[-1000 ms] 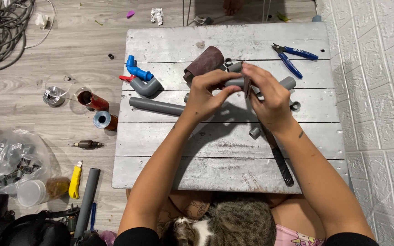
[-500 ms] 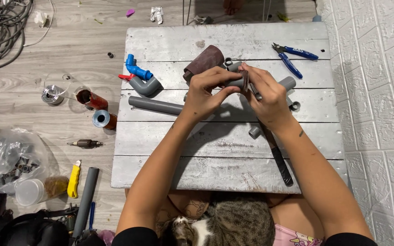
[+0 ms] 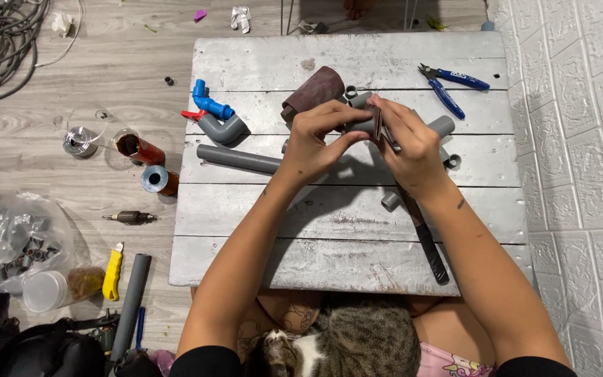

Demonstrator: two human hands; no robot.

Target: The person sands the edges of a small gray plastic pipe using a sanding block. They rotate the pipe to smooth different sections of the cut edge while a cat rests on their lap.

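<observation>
Both hands raised over mid counter (image 3: 246, 244), fingertips nearly meeting. Short grey pipe piece (image 3: 363, 126) pinched by left hand (image 3: 312, 139), fingers curled round it. Thin flat strip (image 3: 380, 126), prob. sandpaper, pinched by right hand (image 3: 413, 150) and pressed against pipe end. Brown sandpaper roll (image 3: 313, 92) just beyond left hand. Long grey pipe (image 3: 235, 159) left of left hand. Blue pliers (image 3: 449, 85) beyond right hand. Cat (image 3: 357, 345) below forearms.

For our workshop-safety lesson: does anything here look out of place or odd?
Yes. A tabby cat lies in the person's lap at the grey wooden table, close below both hands working a short grey plastic pipe piece.
</observation>
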